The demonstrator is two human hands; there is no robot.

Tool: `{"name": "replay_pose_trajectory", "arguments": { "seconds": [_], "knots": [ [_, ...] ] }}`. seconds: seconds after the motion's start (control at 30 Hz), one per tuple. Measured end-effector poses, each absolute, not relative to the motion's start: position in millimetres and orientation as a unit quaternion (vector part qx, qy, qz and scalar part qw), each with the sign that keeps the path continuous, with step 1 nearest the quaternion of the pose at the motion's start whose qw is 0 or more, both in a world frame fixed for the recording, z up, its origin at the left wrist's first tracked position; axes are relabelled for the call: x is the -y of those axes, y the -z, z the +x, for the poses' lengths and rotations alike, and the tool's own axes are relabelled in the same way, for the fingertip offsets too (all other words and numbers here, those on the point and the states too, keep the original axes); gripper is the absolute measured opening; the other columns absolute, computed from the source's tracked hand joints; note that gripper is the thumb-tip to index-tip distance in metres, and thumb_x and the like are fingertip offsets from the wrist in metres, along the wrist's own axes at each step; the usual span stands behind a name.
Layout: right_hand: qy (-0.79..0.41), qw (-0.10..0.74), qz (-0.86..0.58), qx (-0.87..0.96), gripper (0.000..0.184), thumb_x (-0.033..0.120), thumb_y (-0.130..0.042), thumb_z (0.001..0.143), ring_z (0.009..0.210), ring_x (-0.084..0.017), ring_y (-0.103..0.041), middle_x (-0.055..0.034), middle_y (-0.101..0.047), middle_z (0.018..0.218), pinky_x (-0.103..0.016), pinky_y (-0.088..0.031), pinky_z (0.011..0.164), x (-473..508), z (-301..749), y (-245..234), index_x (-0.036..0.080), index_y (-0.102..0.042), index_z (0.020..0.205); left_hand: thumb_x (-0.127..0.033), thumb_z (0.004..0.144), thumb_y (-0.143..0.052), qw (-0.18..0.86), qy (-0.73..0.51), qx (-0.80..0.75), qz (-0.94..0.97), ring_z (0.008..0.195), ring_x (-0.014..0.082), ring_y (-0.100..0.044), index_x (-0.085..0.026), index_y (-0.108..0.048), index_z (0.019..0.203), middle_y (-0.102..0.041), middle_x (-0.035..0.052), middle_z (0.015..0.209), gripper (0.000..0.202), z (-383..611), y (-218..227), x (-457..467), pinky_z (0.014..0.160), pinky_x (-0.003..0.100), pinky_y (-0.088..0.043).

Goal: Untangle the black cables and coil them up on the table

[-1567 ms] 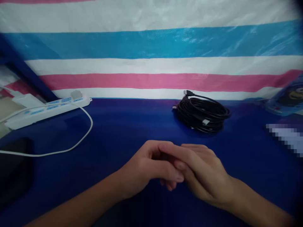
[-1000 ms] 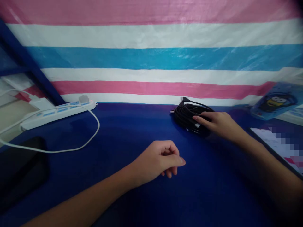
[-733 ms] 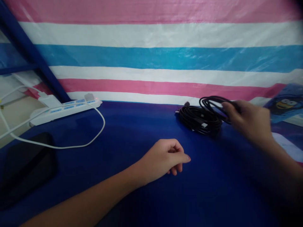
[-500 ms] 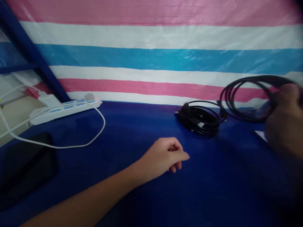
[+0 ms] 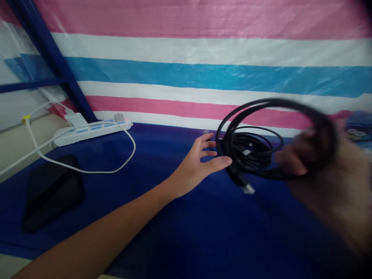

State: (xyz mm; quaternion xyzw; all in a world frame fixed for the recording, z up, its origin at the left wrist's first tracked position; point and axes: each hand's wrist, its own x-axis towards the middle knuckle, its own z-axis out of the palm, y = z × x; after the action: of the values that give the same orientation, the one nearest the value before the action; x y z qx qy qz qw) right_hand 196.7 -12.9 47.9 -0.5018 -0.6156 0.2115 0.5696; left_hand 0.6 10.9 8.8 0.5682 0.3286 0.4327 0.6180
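Observation:
My right hand (image 5: pixel 308 155), blurred by motion, is closed on a coiled black cable (image 5: pixel 270 101) held up above the blue surface. One end of this cable hangs down with a silver plug (image 5: pixel 248 189). At the coil's left side is my left hand (image 5: pixel 200 161), fingers apart and thumb stretched toward the loops; whether it touches them I cannot tell. Behind the held coil, a second bundle of black cable (image 5: pixel 257 157) with small white tags lies on the surface, partly hidden by the loops.
A white power strip (image 5: pixel 62 138) with a plugged-in white adapter stands at the back left, its white cord (image 5: pixel 99 171) looping forward. A dark flat case (image 5: pixel 52 193) lies at the left. Striped sheeting (image 5: pixel 186 73) hangs behind the blue surface (image 5: pixel 203 232); a blue frame post (image 5: pixel 55 58) rises at left.
My right hand has brought the coiled cable leftward, in front of the other bundle. My left hand has opened its fingers and moved up to the coil. The view has shifted slightly left.

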Motion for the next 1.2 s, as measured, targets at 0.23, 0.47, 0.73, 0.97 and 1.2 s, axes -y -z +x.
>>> {"name": "replay_pose_trajectory", "arguments": {
  "seconds": [0.23, 0.47, 0.73, 0.97, 1.2],
  "knots": [
    [-0.495, 0.475, -0.497, 0.531, 0.04, 0.055, -0.036, 0.084, 0.039, -0.004, -0.036, 0.0053, -0.027, 0.055, -0.02, -0.036, 0.041, 3.4, 160.7, -16.4, 0.016, -0.038, 0.094, -0.043, 0.084, -0.047, 0.634, -0.437, -0.357, 0.529, 0.043, 0.0047, -0.054, -0.02, -0.048, 0.113, -0.061, -0.0016, 0.071, 0.037, -6.6, -6.5, -18.6, 0.048, 0.018, -0.041],
    [-0.525, 0.377, -0.553, 0.526, 0.054, 0.061, -0.043, 0.081, 0.052, -0.008, -0.055, -0.002, -0.053, 0.069, -0.018, -0.041, 0.046, -9.7, 180.3, -7.9, 0.012, -0.044, 0.104, -0.042, 0.084, -0.049, 0.587, -0.439, -0.416, 0.538, 0.046, 0.0062, -0.056, -0.018, -0.056, 0.108, -0.062, 0.0021, 0.077, 0.035, -25.3, -9.3, -42.0, 0.043, 0.019, -0.043],
    [-0.48, 0.264, -0.607, 0.576, 0.055, 0.063, -0.051, 0.076, 0.042, 0.0, -0.038, 0.0002, -0.048, 0.061, -0.012, -0.027, 0.038, -15.1, 195.0, 1.6, 0.009, -0.053, 0.086, -0.051, 0.083, -0.047, 0.495, -0.564, -0.46, 0.475, 0.03, -0.0007, -0.026, -0.018, -0.056, 0.087, -0.04, -0.0064, 0.047, 0.035, -65.7, -14.1, -75.1, 0.034, 0.017, -0.018],
    [-0.428, 0.257, -0.637, 0.587, 0.073, 0.074, -0.025, 0.08, 0.051, -0.002, -0.04, -0.0037, -0.05, 0.072, -0.012, -0.027, 0.041, -9.6, 192.4, -7.7, 0.018, -0.053, 0.118, -0.067, 0.077, -0.041, 0.529, -0.613, -0.447, 0.381, 0.03, -0.0004, -0.02, -0.018, -0.051, 0.085, -0.036, -0.0083, 0.047, 0.051, -80.2, -2.7, -94.0, 0.034, 0.017, -0.02],
    [-0.398, 0.233, -0.624, 0.631, 0.069, 0.072, -0.028, 0.081, 0.058, -0.003, -0.043, -0.0062, -0.059, 0.097, -0.016, -0.037, 0.051, -4.5, 196.2, -9.4, 0.023, -0.053, 0.123, -0.068, 0.079, -0.034, 0.574, -0.609, -0.421, 0.35, 0.03, 0.0008, -0.024, -0.018, -0.048, 0.089, -0.037, -0.0089, 0.048, 0.053, -84.3, 3.9, -97.9, 0.035, 0.017, -0.026]
  ]
}}
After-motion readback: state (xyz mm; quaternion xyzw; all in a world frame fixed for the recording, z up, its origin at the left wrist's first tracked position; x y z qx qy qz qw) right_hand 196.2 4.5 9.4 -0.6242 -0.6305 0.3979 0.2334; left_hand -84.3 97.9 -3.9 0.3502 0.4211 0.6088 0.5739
